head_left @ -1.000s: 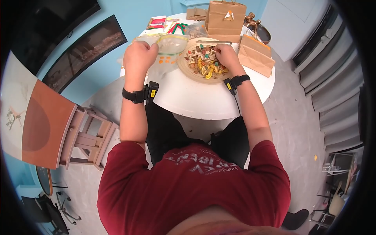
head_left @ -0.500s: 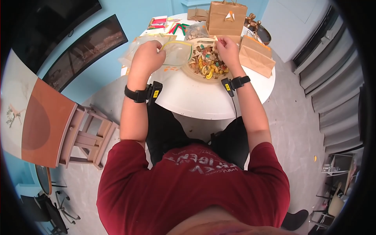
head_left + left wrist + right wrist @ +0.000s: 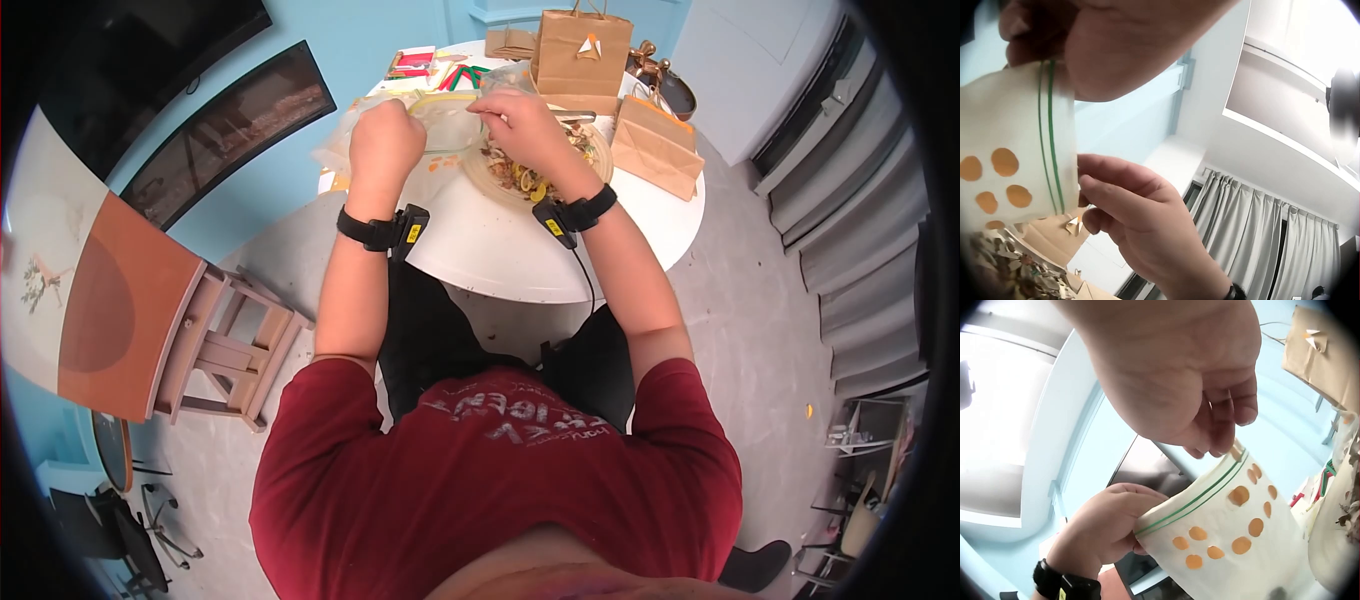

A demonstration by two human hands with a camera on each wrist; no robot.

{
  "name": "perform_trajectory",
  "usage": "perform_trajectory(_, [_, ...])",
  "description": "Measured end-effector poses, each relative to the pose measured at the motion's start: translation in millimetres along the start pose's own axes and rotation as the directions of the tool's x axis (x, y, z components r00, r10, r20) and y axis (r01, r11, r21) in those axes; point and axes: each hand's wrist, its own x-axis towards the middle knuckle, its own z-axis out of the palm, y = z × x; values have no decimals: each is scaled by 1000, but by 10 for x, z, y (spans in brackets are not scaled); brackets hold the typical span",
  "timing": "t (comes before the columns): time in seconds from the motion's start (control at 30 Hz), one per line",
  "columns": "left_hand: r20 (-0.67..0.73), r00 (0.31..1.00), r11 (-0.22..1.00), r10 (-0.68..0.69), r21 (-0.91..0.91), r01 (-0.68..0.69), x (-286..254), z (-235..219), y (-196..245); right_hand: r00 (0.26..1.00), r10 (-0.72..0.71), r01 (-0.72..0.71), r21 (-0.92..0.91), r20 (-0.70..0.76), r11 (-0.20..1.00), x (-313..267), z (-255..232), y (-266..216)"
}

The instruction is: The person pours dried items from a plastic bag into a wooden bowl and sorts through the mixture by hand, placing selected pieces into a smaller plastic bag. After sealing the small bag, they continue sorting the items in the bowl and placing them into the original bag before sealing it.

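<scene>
A frosted zip bag with a green seal line and orange dots hangs from my left hand. The left fingers grip the bag's upper edge at one end of its mouth. My right hand is at the opposite end of the mouth, fingertips right at the rim. A small pale piece shows at those fingertips, pinched there. Right of the bag, a round wooden plate bears a heap of potpourri, with brown, yellow and green bits, partly hidden by the right forearm.
Brown paper bags stand behind the plate, with another paper bag at its right. Red and green items lie at the back of the white table. A clear bag sits behind my right hand.
My right hand has lifted from the potpourri with a small pale piece and moved left to the zip bag's mouth. My left hand has brought the bag slightly right.
</scene>
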Motion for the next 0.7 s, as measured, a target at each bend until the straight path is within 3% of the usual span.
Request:
perform_trajectory(0.07, [-65,998,1000,-21,11,21,11,-25,-52,992,97,-98,11,81,995,-45,-59,29])
perform_trajectory(0.17, [-154,987,998,-48,44,55,36,-77,-53,992,127,-123,96,-27,988,-98,-136,60])
perform_trajectory(0.4, [-217,973,995,-79,47,91,208,86,-40,911,410,-408,57,-41,911,-246,-532,73])
perform_trajectory(0.57, [-146,989,998,-9,59,17,317,494,-8,875,477,-476,24,-80,879,-432,-723,275])
perform_trajectory(0.7, [-82,996,999,40,38,-37,306,739,102,837,546,-545,20,-32,838,-591,-823,490])
